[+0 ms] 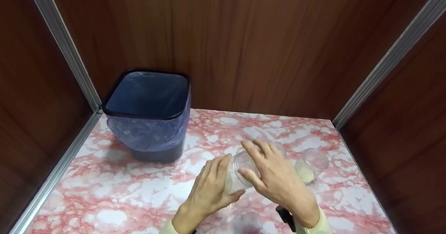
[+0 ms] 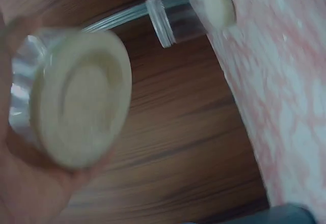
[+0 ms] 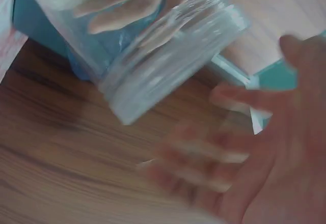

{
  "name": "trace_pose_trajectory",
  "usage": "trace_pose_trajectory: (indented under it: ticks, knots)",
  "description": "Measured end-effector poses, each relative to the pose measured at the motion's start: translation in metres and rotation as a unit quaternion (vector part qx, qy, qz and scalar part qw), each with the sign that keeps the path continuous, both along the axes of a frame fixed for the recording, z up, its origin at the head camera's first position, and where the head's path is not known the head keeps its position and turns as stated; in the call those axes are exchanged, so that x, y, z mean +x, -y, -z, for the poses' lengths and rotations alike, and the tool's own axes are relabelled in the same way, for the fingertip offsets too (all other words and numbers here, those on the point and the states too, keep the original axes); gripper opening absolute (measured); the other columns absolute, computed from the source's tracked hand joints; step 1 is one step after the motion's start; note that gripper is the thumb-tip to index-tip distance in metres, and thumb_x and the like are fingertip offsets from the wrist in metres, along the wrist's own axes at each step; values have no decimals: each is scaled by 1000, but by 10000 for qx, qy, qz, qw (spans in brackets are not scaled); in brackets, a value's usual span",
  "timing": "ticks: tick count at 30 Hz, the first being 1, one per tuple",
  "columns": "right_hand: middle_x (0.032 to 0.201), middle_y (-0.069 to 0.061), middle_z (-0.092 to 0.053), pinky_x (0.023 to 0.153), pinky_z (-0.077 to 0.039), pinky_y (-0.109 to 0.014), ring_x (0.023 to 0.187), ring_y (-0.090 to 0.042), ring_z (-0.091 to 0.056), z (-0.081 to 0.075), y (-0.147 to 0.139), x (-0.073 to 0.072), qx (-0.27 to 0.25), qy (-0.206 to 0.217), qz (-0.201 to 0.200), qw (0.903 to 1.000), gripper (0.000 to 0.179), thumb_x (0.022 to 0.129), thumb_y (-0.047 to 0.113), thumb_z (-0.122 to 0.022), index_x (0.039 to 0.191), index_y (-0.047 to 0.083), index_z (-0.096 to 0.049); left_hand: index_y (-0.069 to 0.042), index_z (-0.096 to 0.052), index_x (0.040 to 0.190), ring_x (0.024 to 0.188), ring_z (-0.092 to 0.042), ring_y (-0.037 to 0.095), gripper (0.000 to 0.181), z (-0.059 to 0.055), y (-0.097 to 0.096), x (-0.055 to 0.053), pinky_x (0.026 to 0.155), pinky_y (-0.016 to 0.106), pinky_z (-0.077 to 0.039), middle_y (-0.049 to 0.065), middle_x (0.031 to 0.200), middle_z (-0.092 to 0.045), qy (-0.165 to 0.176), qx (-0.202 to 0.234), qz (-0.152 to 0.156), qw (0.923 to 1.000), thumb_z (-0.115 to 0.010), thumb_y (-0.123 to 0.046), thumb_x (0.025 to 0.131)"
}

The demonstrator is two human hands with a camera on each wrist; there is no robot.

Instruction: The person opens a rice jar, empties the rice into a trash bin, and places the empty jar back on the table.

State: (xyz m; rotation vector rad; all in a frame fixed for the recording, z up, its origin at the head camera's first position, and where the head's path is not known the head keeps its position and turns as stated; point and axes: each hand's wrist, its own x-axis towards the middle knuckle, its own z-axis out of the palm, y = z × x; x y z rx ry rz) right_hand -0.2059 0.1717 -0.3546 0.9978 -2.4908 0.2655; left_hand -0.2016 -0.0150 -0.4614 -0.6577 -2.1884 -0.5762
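My left hand [image 1: 210,185] grips a clear jar [image 1: 237,178] and holds it tilted, its lidded end toward the right. Pale, cream-coloured contents fill the bottom, seen at the jar's base [image 2: 86,99] in the left wrist view. In the right wrist view the ridged clear rim [image 3: 173,61] is visible, with left-hand fingers wrapped round the side. Close by that rim is my right hand [image 1: 273,173], fingers spread and blurred, a gap showing between them and the jar. Beyond it, a second clear jar [image 1: 310,166] with pale contents stands on the table.
A bin [image 1: 174,148] with a dark rim and bluish plastic liner stands at the back left. Another clear container [image 1: 280,149] is partly hidden behind my right hand. Brown wood-grain panels [image 1: 244,52] enclose the red-and-white marbled table [image 1: 111,192] at the back and sides.
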Motion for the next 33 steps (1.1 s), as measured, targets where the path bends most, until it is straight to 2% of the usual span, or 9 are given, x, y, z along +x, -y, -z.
trace_pose_trajectory:
  ticks: [4,8,11,15,18,21,24,28,33]
  knots:
    - [121,-10,-62,57,-54,-38,95,-24,-66,8,6,0,482,221,577,9969,65,95,61,-46,145,20,-46,-1,-48,132,92,-59,20,101,1,-6,2,79,28,-54,10,114,-59,-224,-92,-483,9985,-88,-56,58]
    - [119,-8,-61,50,-49,-32,97,-23,-64,12,6,3,505,220,384,9977,63,94,62,-48,144,23,-47,-2,-46,135,96,-60,19,98,1,-3,4,82,31,-55,9,115,-60,196,98,-72,9997,-85,-57,63]
    - [130,-6,-56,59,-53,-32,112,-24,-58,7,1,5,399,360,-346,9980,62,90,56,-60,143,27,-48,-5,-42,140,105,-59,17,96,-2,7,6,89,33,-54,6,121,-59,901,308,630,9935,-82,-56,69]
    - [146,-6,-45,83,-54,-38,124,-25,-47,-3,-9,3,225,621,-1937,9788,65,84,42,-75,141,26,-49,-12,-35,147,115,-58,14,98,-9,24,8,95,34,-52,2,137,-54,2176,605,1741,9585,-81,-55,72]
    - [153,-9,-39,98,-49,-41,131,-27,-43,-8,-16,1,44,784,-2703,9596,67,83,39,-76,141,21,-50,-11,-33,149,120,-57,16,100,-13,27,9,97,36,-52,4,143,-50,2604,641,2020,9420,-80,-54,73]
    - [156,-11,-35,100,-50,-43,135,-27,-44,-8,-18,1,-204,760,-2327,9694,67,85,41,-73,144,19,-48,-7,-37,146,114,-58,18,100,-14,21,10,94,35,-53,6,134,-55,2017,294,1424,9686,-83,-54,70]
    - [155,-12,-36,95,-52,-50,133,-32,-48,-4,-13,0,-294,751,-1050,9912,68,90,44,-66,149,21,-41,-7,-43,139,103,-60,19,101,-12,10,10,85,34,-54,6,121,-59,1001,-165,333,9943,-87,-54,62]
    - [144,-15,-49,78,-56,-49,114,-32,-62,4,-3,-2,42,1066,241,9940,68,95,54,-53,153,24,-33,-7,-46,136,98,-60,21,103,-11,-1,11,81,32,-54,8,116,-59,269,-489,-484,9973,-89,-55,56]
    - [123,-5,-60,59,-51,-32,88,-17,-65,12,1,-2,197,1056,261,9939,64,94,63,-47,145,25,-44,-5,-45,137,100,-60,20,102,-12,-1,12,83,32,-54,7,118,-60,457,-297,-173,9984,-87,-56,59]
